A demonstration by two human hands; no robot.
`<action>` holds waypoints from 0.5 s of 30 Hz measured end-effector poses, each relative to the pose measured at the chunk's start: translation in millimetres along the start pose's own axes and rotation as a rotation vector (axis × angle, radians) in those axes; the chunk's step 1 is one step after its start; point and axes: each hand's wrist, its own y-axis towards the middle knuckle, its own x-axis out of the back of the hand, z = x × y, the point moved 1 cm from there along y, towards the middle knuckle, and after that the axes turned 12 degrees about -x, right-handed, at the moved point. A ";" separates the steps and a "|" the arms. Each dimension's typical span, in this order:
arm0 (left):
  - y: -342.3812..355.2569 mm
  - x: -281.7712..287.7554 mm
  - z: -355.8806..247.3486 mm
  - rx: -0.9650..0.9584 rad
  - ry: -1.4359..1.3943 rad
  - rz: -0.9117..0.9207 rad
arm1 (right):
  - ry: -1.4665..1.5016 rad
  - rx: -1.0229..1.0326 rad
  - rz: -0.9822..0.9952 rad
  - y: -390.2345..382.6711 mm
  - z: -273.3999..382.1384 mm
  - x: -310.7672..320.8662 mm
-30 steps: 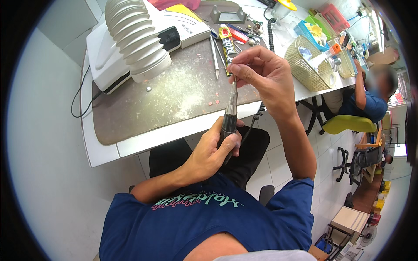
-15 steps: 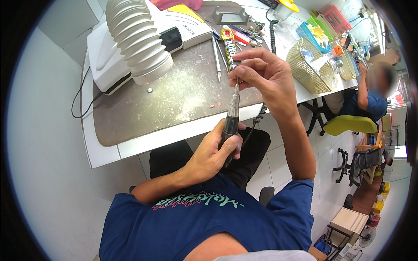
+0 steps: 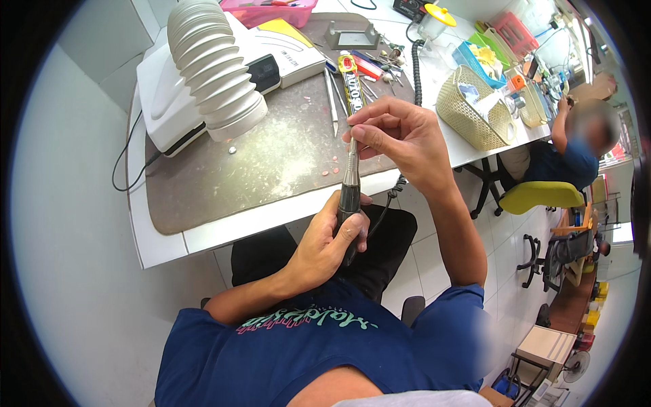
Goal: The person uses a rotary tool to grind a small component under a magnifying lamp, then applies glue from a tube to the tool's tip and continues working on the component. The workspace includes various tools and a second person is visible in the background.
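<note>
A rotary handpiece (image 3: 350,178) with a black grip and a silver nose points up and away over the bench's front edge. My left hand (image 3: 317,244) is wrapped round its black grip. At the tip, my right hand (image 3: 415,144) pinches the handpiece's bit between thumb and forefinger, its other fingers loosely curled. Those fingers mostly hide the bit. Just beyond lie a yellow and black tube (image 3: 350,80) and a white pen-like tool (image 3: 331,105). Small pink chips (image 3: 325,172) and a small silvery piece (image 3: 232,150) rest on the dusty brown mat (image 3: 196,203).
A white ribbed hose (image 3: 217,74) rises from a white machine (image 3: 157,95) at the left. Back right stand a cream woven basket (image 3: 475,112) and a blue basket (image 3: 468,54). Farther right, a co-worker (image 3: 566,156) sits on a green chair (image 3: 542,198). A coiled black cord (image 3: 416,74) crosses the bench.
Both hands and the handpiece have shifted slightly left in view, and the handpiece stands a little straighter. My right fingers have come closer to its nose, covering the bit's thin shaft.
</note>
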 end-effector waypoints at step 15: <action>-5.7 -5.3 -0.4 -0.063 -0.040 -0.062 | -0.473 -0.073 -0.068 -44.1 -1.3 -15.9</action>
